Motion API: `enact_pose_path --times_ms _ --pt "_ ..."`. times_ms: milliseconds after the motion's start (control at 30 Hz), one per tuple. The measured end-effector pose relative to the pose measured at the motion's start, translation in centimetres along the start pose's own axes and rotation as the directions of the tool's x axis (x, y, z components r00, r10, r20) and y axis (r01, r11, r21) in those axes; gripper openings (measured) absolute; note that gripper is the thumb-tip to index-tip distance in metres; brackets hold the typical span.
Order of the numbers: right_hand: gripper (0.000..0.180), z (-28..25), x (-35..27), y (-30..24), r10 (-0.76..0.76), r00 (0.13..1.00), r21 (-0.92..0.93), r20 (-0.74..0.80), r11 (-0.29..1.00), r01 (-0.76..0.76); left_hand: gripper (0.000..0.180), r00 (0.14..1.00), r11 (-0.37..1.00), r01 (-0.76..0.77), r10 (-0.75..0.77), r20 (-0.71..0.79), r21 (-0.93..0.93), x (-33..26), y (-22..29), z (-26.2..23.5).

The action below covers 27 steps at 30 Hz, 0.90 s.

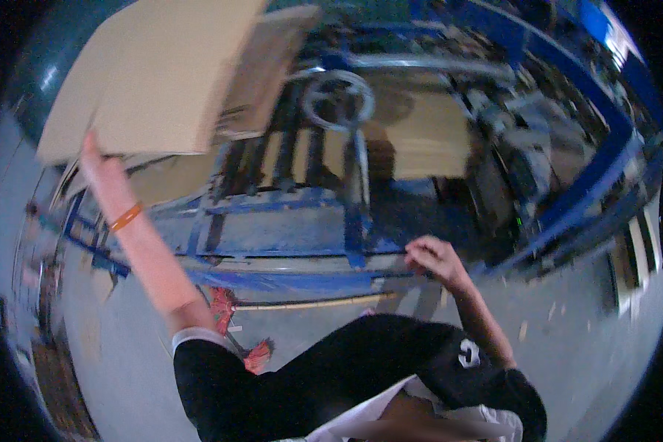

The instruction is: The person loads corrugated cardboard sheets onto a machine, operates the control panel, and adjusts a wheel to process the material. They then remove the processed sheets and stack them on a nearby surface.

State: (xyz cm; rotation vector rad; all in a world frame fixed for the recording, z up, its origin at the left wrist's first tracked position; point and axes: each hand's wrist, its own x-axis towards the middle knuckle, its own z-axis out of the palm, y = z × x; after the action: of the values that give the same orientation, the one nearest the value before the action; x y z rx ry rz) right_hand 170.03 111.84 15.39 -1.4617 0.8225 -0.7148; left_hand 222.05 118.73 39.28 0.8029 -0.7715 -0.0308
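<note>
My left hand [94,153] is closed on the lower left edge of a large tan cardboard sheet [155,74], with its thumb on the upper face and the other fingers mostly hidden beneath. The sheet is tilted up and slightly blurred. Just right of it, partly covered, is a darker brown cardboard piece [258,85]. My right hand [433,259] hovers near the front edge of a blue machine frame [287,278]. Its fingers are curled, and nothing shows in them.
A metal handwheel [339,99] on a shaft rises from the machine's middle. Right of it lies tan cardboard [431,136] inside the frame. A blue beam [589,173] slopes along the right. On the floor, a pale stick [317,302] lies beside red bristly material [221,309].
</note>
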Motion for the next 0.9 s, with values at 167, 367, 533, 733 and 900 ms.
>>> enact_pose_path --times_ms 167,367,533,733,900 --pt "0.026 -3.3 4.1 3.5 0.216 0.946 0.328 -0.243 0.936 -0.13 0.04 0.883 0.943 0.334 -0.314 -0.348 -0.003 8.7 -6.6 -2.8" --pt "0.034 -8.3 14.8 6.4 0.415 0.841 0.758 -0.346 0.652 -0.011 0.05 0.817 0.894 0.442 -0.435 -0.379 -0.073 2.5 -7.3 -3.8" --pt "0.037 -14.1 25.9 11.5 0.476 0.789 0.855 -0.389 0.505 0.117 0.051 0.891 0.928 0.361 -0.314 -0.327 0.094 -7.1 -4.7 -4.5" --pt "0.02 -19.3 31.3 14.9 0.238 0.92 0.863 -0.31 0.476 0.168 0.039 0.878 0.557 0.474 -0.363 -0.313 0.682 -23.2 -8.9 -12.4" --pt "0.018 -18.9 33.6 11.7 0.588 0.685 0.838 -0.431 0.541 0.063 0.038 0.771 0.61 0.637 -0.5 -0.395 0.471 -33.0 -13.2 -10.5"
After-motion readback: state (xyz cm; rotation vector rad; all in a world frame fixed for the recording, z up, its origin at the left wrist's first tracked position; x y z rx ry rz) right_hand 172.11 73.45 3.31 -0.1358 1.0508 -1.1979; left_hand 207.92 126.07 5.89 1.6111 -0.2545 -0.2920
